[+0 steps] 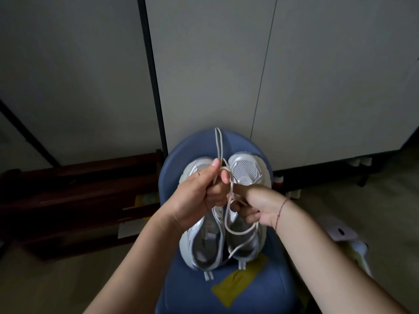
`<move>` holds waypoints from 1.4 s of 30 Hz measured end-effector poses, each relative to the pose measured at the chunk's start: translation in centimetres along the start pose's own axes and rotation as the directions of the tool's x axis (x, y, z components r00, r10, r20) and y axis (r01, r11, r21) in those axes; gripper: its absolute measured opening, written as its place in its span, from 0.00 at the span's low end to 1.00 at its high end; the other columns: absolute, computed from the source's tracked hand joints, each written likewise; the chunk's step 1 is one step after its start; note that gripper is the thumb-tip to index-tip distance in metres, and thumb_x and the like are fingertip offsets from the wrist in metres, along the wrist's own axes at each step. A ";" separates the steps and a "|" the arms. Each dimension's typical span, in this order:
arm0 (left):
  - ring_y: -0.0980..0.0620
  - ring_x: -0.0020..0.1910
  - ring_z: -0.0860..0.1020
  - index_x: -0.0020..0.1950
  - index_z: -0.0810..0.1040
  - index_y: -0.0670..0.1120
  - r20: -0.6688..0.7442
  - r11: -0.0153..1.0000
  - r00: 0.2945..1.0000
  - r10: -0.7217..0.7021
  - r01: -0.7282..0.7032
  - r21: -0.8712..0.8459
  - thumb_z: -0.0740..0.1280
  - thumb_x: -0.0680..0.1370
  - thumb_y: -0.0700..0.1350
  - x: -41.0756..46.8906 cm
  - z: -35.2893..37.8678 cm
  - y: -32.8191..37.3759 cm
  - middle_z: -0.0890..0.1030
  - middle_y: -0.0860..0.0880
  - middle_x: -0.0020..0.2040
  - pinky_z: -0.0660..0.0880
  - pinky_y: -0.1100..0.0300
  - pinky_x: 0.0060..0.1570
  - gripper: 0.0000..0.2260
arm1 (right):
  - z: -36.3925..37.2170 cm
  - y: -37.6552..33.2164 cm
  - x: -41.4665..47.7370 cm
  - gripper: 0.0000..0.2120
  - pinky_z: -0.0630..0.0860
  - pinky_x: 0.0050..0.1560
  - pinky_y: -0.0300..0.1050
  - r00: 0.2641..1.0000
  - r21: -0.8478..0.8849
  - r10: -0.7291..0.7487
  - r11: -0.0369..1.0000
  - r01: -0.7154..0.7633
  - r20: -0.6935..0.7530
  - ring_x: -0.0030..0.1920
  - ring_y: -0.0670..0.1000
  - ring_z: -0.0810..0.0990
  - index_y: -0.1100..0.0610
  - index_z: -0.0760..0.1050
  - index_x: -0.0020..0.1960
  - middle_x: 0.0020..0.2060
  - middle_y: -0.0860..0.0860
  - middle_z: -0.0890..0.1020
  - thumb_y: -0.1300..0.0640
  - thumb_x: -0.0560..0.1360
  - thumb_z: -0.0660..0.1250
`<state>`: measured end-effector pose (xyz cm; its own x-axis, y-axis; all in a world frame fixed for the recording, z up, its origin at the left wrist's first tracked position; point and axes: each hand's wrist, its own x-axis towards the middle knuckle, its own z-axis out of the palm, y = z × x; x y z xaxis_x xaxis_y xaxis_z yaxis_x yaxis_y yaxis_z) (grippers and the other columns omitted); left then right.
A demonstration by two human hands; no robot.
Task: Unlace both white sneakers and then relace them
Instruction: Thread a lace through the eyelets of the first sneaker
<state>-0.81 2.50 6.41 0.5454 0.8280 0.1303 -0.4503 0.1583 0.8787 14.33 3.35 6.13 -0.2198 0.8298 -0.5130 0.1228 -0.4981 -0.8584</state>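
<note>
Two white-and-silver sneakers stand side by side on a blue chair seat (260, 288), toes pointing away from me: the left sneaker (201, 243) and the right sneaker (246, 171). Above them my left hand (199, 196) pinches a white shoelace (229, 200) between thumb and fingers; a doubled end of the lace sticks up past the hand. My right hand (256, 207) grips the same lace lower down. A loose loop of lace hangs over the right sneaker's opening. My hands hide the sneakers' eyelets.
A yellow patch (238, 284) is stuck on the seat near the heels. Grey cabinet doors (226, 64) stand behind the chair. Dark wooden furniture (79, 196) lies at the left. A pale object (340, 232) rests on the floor at the right.
</note>
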 end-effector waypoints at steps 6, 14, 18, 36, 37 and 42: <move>0.55 0.26 0.53 0.35 0.77 0.50 0.138 0.996 0.990 0.007 0.006 -0.093 0.50 0.82 0.53 -0.7 1.4 0.1 0.54 0.53 0.27 0.55 0.62 0.29 0.22 | 1.1 1.1 -0.1 0.18 0.51 0.15 0.28 0.998 0.062 0.068 0.996 -0.067 -0.005 0.13 0.41 0.57 0.55 0.64 0.32 0.16 0.48 0.69 0.55 0.80 0.57; 0.55 0.26 0.68 0.39 0.79 0.45 -0.265 0.983 0.962 -0.066 0.107 0.146 0.56 0.82 0.52 -1.4 0.2 -0.9 0.69 0.50 0.28 0.67 0.63 0.32 0.19 | 0.9 0.6 -1.2 0.10 0.52 0.16 0.30 0.949 0.214 -0.310 0.925 0.315 -0.057 0.16 0.41 0.58 0.58 0.70 0.40 0.23 0.51 0.70 0.62 0.80 0.58; 0.51 0.36 0.79 0.48 0.78 0.41 -0.458 0.959 0.880 -0.126 0.226 0.170 0.55 0.83 0.52 -1.1 -1.5 -1.8 0.81 0.47 0.35 0.75 0.59 0.41 0.18 | 0.1 0.2 -3.5 0.08 0.53 0.17 0.32 0.918 0.116 -0.369 0.928 0.354 0.146 0.18 0.41 0.58 0.60 0.76 0.47 0.30 0.53 0.78 0.60 0.80 0.60; 0.57 0.34 0.73 0.55 0.82 0.39 -0.045 0.894 0.987 -0.151 0.156 0.420 0.62 0.81 0.43 -1.6 1.2 -2.2 0.76 0.50 0.32 0.72 0.67 0.42 0.11 | -1.6 1.0 -2.4 0.15 0.58 0.15 0.31 0.984 0.412 -0.165 0.902 0.124 0.065 0.15 0.41 0.66 0.61 0.77 0.49 0.27 0.48 0.80 0.50 0.79 0.59; 0.57 0.35 0.74 0.55 0.82 0.41 -0.012 0.873 0.979 -0.201 0.185 0.452 0.62 0.81 0.42 -1.9 1.2 -2.1 0.77 0.50 0.33 0.73 0.67 0.43 0.10 | -1.6 0.9 -2.3 0.14 0.59 0.16 0.32 0.985 0.428 -0.164 0.895 0.128 0.047 0.16 0.41 0.67 0.61 0.76 0.50 0.27 0.48 0.80 0.51 0.79 0.59; 0.54 0.43 0.82 0.53 0.81 0.43 -0.204 0.867 0.936 -0.286 0.344 0.362 0.59 0.83 0.43 -1.9 0.9 -2.6 0.85 0.46 0.45 0.78 0.63 0.48 0.11 | -2.2 0.5 -2.6 0.08 0.52 0.16 0.31 0.972 0.400 -0.208 0.904 0.149 0.108 0.17 0.40 0.57 0.60 0.75 0.47 0.26 0.47 0.69 0.55 0.76 0.62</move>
<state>-0.01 0.06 4.29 0.4955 0.8395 -0.2230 0.0529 0.2271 0.9724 17.08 1.49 7.05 -0.3441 0.8830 -0.3193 -0.3091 -0.4276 -0.8494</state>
